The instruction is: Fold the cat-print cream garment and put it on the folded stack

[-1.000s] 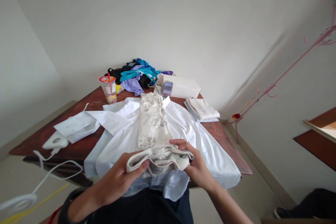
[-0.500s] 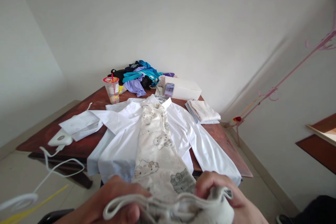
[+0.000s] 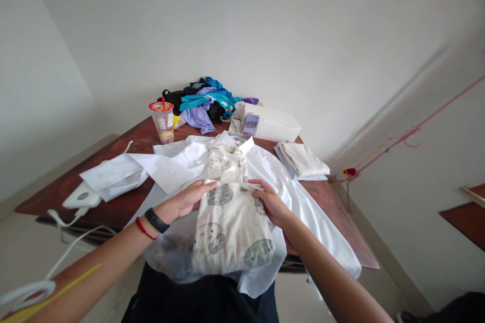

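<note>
A cream garment with a grey cat-face print (image 3: 233,227), which looks like pyjama cloth, lies folded on a spread white collared shirt (image 3: 265,161). Its near half is doubled over toward the far end. My left hand (image 3: 195,195), with a black band and red cord at the wrist, grips the left corner of the folded-over edge, thumb on top. At the right corner of that edge my right hand (image 3: 271,202) pinches a small bunched bit of the cloth. The shirt's sleeves spread to both sides, and its lower edge hangs over the table's front.
On the dark red table (image 3: 132,133) stand a lidded cup with a straw (image 3: 162,123), a clothes pile (image 3: 212,101), a white box (image 3: 275,123) and folded clothes (image 3: 303,159). A white corded device (image 3: 81,194) sits left. A pink rack (image 3: 405,136) leans right.
Both hands have moved forward, away from my body, carrying the garment's near end up and over onto its middle. The garment is now doubled and shorter.
</note>
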Tool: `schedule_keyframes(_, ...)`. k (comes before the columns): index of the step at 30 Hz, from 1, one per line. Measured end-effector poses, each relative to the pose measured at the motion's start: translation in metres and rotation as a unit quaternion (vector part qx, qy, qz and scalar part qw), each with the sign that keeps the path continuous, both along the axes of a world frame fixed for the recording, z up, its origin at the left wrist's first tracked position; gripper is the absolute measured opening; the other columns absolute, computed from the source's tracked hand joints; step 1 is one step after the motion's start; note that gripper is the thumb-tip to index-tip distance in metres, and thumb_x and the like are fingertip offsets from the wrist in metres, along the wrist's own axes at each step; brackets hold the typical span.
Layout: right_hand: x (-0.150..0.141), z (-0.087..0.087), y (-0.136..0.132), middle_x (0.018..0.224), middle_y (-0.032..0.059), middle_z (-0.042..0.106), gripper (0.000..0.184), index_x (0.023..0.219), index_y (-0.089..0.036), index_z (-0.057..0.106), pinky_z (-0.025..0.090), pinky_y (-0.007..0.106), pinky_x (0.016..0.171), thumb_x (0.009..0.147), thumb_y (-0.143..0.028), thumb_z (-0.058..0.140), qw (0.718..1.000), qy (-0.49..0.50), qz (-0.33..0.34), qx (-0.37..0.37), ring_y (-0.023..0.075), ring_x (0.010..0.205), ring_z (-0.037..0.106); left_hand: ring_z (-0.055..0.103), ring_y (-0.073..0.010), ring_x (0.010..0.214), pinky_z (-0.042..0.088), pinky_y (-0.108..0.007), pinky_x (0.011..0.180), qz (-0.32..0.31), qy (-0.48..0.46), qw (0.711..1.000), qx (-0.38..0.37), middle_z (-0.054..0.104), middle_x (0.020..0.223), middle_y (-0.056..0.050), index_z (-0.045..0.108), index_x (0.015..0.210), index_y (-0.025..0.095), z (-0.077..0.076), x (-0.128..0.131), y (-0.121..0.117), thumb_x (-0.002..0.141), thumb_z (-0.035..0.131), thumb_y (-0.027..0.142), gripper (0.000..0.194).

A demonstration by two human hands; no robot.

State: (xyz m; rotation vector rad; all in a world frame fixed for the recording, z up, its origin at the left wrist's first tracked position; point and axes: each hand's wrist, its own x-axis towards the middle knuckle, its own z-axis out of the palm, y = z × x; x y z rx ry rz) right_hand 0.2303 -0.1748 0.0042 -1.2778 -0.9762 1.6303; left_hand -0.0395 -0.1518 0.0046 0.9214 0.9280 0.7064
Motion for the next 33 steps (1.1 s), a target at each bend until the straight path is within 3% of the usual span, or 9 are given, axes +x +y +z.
schedule_keyframes(3,0.005,-0.002,0.004,0.087,-0.0008,0.075,0.053,0.124,-0.025,0.065,0.048,0.025,0.059,0.076,-0.041,0.08,1.0,-0.016,0.018,-0.014,0.0172,0.072,0.066,0.068,-0.0314,0.12,0.056,-0.039,0.096,-0.003,0.008,0.999,0.035,0.073,0.128,-0.01,0.068,0.127,0.021,-0.012,-0.003,-0.001,0.082,0.081,0.054,0.057)
schedule_keyframes(6,0.007,-0.002,0.008,0.092,0.0019,0.076,0.045,0.113,-0.024,0.072,0.049,0.026,0.061,0.082,-0.056,0.077,0.999,-0.037,0.022,-0.001,0.0186,0.077,0.068,0.054,-0.0324,0.14,0.047,-0.043,0.112,0.024,0.054,0.993,0.101,0.061,0.148,-0.007,0.064,0.138,0.029,-0.016,-0.004,-0.003,0.087,0.075,0.056,0.059)
schedule_keyframes(9,0.005,-0.009,0.014,0.088,0.0029,0.075,0.042,0.101,-0.022,0.075,0.05,0.028,0.067,0.082,-0.059,0.076,0.997,-0.064,0.027,0.031,0.0201,0.079,0.068,0.041,-0.0319,0.15,0.035,-0.043,0.122,0.053,0.091,0.982,0.155,0.049,0.161,-0.006,0.063,0.14,0.03,-0.014,-0.001,-0.004,0.088,0.072,0.055,0.058)
schedule_keyframes(12,0.002,-0.017,0.017,0.085,0.0026,0.074,0.04,0.097,-0.021,0.075,0.049,0.028,0.069,0.085,-0.06,0.072,0.984,-0.147,0.014,0.096,0.0195,0.078,0.066,0.04,-0.0321,0.15,0.031,-0.044,0.124,0.061,0.104,0.977,0.175,0.05,0.16,-0.007,0.063,0.139,0.028,-0.011,0.001,-0.006,0.089,0.07,0.053,0.057)
schedule_keyframes(15,0.0,-0.018,0.012,0.084,0.0023,0.073,0.04,0.091,-0.02,0.075,0.047,0.027,0.069,0.088,-0.059,0.068,0.972,-0.195,0.022,0.129,0.0181,0.077,0.064,0.051,-0.0328,0.141,0.034,-0.045,0.121,0.026,0.089,0.983,0.159,0.061,0.148,-0.009,0.068,0.134,0.024,-0.008,-0.001,-0.013,0.09,0.069,0.052,0.051)
schedule_keyframes(19,0.002,-0.007,-0.007,0.083,0.0023,0.072,0.042,0.093,-0.019,0.075,0.047,0.027,0.068,0.088,-0.061,0.068,0.988,-0.124,0.068,0.068,0.0178,0.074,0.064,0.063,-0.0302,0.126,0.044,-0.039,0.111,-0.016,0.061,0.994,0.09,0.072,0.131,-0.007,0.07,0.129,0.023,-0.003,-0.009,-0.032,0.092,0.067,0.049,0.045)
schedule_keyframes(23,0.008,-0.002,-0.031,0.085,0.0027,0.073,0.043,0.094,-0.019,0.074,0.046,0.028,0.07,0.091,-0.061,0.065,0.981,-0.153,0.101,0.066,0.0185,0.076,0.063,0.066,-0.0277,0.117,0.049,-0.034,0.099,-0.029,0.084,0.994,0.064,0.073,0.124,-0.006,0.072,0.125,0.024,-0.002,-0.013,-0.058,0.092,0.068,0.05,0.042)
schedule_keyframes(28,0.009,-0.012,-0.048,0.084,0.0015,0.068,0.042,0.091,-0.019,0.071,0.041,0.028,0.069,0.098,-0.058,0.056,0.95,-0.257,0.106,0.14,0.0179,0.077,0.057,0.064,-0.0219,0.09,0.049,-0.029,0.079,-0.041,0.174,0.972,0.152,0.072,0.099,-0.004,0.073,0.124,0.024,-0.016,-0.014,-0.077,0.096,0.061,0.054,0.043)
schedule_keyframes(33,0.004,-0.015,-0.054,0.078,-0.0003,0.062,0.039,0.091,-0.02,0.067,0.038,0.029,0.067,0.101,-0.054,0.051,0.929,-0.321,0.077,0.17,0.0168,0.072,0.051,0.044,-0.0158,0.06,0.037,-0.026,0.058,-0.003,0.267,0.926,0.268,0.05,0.068,0.003,0.066,0.137,0.023,-0.023,-0.011,-0.075,0.098,0.058,0.052,0.049)
